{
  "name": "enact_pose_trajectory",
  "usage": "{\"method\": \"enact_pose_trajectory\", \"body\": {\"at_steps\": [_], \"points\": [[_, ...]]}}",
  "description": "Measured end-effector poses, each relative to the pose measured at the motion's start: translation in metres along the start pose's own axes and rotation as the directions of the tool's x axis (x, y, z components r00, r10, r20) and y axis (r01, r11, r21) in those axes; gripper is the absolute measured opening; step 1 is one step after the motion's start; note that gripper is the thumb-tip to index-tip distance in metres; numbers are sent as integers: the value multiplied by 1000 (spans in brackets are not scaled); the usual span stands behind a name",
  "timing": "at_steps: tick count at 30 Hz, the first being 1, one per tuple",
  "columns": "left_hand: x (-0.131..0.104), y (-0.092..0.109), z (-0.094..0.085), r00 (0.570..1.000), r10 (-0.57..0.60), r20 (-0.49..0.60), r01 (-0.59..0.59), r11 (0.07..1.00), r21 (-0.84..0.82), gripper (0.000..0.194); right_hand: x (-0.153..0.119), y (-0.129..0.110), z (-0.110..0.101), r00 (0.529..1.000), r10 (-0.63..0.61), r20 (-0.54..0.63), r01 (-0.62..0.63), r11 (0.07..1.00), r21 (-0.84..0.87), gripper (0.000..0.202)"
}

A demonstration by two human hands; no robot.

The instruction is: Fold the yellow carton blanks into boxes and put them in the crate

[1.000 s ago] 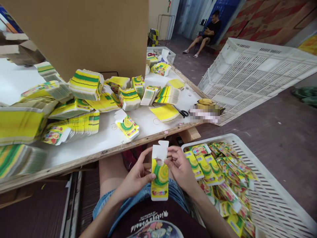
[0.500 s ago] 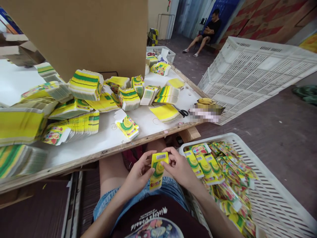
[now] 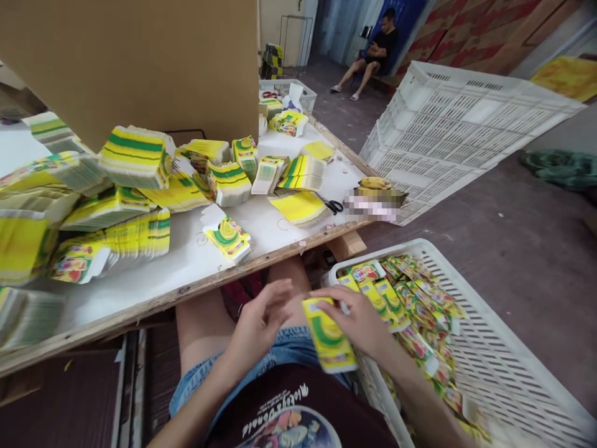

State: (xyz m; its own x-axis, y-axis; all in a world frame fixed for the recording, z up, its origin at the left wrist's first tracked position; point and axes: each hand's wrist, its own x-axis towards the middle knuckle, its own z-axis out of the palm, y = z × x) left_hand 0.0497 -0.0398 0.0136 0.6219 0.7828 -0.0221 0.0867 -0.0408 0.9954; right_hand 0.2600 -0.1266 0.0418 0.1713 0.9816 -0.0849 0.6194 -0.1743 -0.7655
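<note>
Above my lap, my right hand (image 3: 357,314) grips the upper end of a small yellow and green box (image 3: 330,339), which tilts down to the right. My left hand (image 3: 262,317) is raised to the left of it, its fingers apart and nothing in them. On the table edge in front lies a carton with white flaps (image 3: 228,238). At my right stands a white crate (image 3: 494,330) holding many small boxes (image 3: 387,302), some partly behind my right forearm.
Stacks of flat yellow cartons (image 3: 135,155) cover the table (image 3: 186,283). Scissors (image 3: 333,206) and bananas (image 3: 374,183) lie at its right edge. A tall cardboard panel (image 3: 153,68) stands behind. White crates (image 3: 448,124) are stacked at right; a person (image 3: 382,46) sits far back.
My left hand has let go of the yellow box and come away from it. My right hand has carried the box to the right. The view has shifted slightly.
</note>
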Motion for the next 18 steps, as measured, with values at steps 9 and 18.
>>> {"method": "enact_pose_trajectory", "body": {"at_steps": [9,18], "points": [[41,-24,-95,953,182,-241,117,512,851,54,-27,16,-11,976,128,175,-73,953,-294,16],[44,-30,-92,905,387,-175,-16,444,896,62,11,-38,52,952,-44,303,69,995,-71,21]]}}
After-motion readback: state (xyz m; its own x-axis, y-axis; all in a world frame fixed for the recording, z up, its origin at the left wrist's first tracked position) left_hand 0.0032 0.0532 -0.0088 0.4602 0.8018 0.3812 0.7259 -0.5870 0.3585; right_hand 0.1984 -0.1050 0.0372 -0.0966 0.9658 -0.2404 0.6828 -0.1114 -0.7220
